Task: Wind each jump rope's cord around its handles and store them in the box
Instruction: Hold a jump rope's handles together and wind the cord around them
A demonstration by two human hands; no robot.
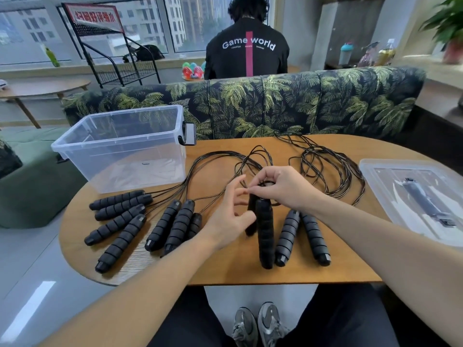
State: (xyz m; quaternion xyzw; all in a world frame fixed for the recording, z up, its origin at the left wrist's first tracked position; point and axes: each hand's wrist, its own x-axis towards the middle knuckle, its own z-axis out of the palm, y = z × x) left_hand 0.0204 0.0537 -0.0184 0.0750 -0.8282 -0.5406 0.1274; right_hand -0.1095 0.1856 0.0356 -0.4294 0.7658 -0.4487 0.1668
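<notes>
At frame centre our left hand (231, 216) grips two black ribbed foam handles (263, 229) upright together while our right hand (280, 189) pinches their thin black cord (250, 161) at the top, ready for winding, the clear plastic box (120, 146) waiting upper left.

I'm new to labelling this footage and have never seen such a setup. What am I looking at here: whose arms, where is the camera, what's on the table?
There is no machine. One camera worn on a person's head looks down at their own bare arms. The left hand and right hand together hold two black foam handles upright, pinching the cord at their top. On the wooden table lie more jump rope handles, loose black cords, a clear plastic box and its lid. Another person sits beyond the sofa, back turned.
</notes>
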